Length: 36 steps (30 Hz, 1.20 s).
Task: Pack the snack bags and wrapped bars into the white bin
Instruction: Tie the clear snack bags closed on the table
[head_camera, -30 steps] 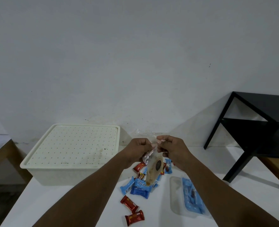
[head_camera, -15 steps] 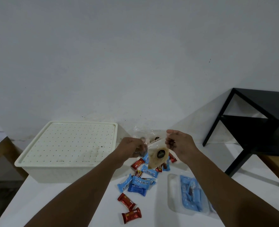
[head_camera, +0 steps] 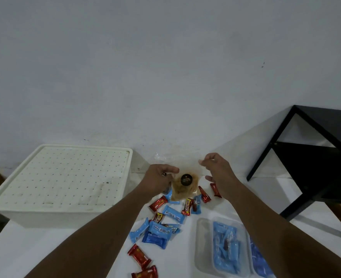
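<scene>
Bare room; white wall; black shelf

Almost nothing here can be read. The clear snack bag has a round black sticker with two short lines of light letters on it, but the letters are too small and blurry to make out. At about 6 o'clock from that bag, a red wrapped bar has white and yellow letters running along it, and they are too blurry to read too. At about 7 o'clock, a blue wrapped bar has a small white patch with thin dark lines like a barcode. No numbers or brand names can be told on any wrapper.
</scene>
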Available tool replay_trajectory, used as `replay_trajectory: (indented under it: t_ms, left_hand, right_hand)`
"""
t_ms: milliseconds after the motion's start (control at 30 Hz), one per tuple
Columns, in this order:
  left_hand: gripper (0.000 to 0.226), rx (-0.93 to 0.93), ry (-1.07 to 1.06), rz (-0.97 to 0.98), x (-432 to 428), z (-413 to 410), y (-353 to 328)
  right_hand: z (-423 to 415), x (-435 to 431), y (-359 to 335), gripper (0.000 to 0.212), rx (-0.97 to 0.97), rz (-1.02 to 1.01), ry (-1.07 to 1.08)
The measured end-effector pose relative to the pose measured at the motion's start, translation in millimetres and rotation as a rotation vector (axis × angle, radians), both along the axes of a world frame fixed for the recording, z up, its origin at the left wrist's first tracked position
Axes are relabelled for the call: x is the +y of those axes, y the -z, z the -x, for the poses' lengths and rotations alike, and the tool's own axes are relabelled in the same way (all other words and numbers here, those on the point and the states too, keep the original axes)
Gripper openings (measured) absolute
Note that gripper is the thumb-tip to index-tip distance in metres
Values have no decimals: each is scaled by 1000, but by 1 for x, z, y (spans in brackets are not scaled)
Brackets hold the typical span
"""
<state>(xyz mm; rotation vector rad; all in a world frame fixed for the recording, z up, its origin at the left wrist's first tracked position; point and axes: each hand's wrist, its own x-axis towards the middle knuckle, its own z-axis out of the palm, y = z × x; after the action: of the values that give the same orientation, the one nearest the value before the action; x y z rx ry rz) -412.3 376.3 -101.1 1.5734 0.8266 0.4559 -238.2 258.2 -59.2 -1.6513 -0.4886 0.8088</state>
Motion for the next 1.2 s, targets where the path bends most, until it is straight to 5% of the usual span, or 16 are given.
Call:
replay_trajectory:
  t_ms: [133, 367, 800, 1200]
  left_hand:
    - [26, 31, -36, 12, 18, -34, 5]
    - [28, 140, -16, -57, 47, -98, 33]
    - [40, 270, -24, -3, 76, -142, 126]
    - [40, 294, 97, -13, 59, -123, 94]
  right_hand:
    - [-26, 8, 18, 17, -21, 90, -160]
    - [-84, 45, 58, 26, -106, 148, -131]
    - [-118, 68, 165, 34, 26, 252, -62]
    - [-107, 62, 124, 46, -14, 342, -158]
